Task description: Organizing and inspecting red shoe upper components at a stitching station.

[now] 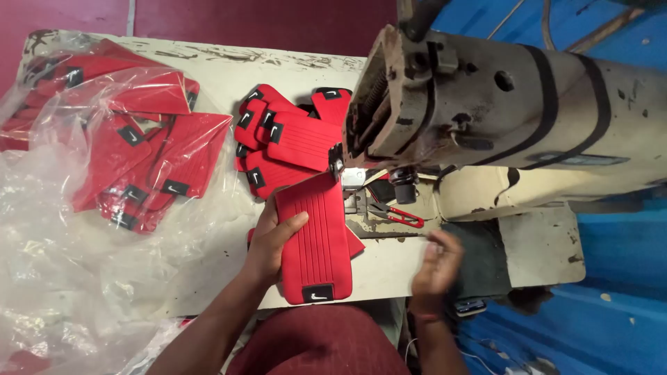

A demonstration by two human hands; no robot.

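Red ribbed fabric panel gripped flat by left hand; right hand blurred, fingers loosely curled, empty, near worktop front edge; keep panel square under grimy cream sewing machine head.

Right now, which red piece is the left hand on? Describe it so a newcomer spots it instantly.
Start at the big worn sewing machine on the white table. Just below its needle end lies a long red ribbed piece with a small black tab at its near end, pressed by the left hand. Unlike the red pile behind it, it lies singly, lengthwise toward the person.
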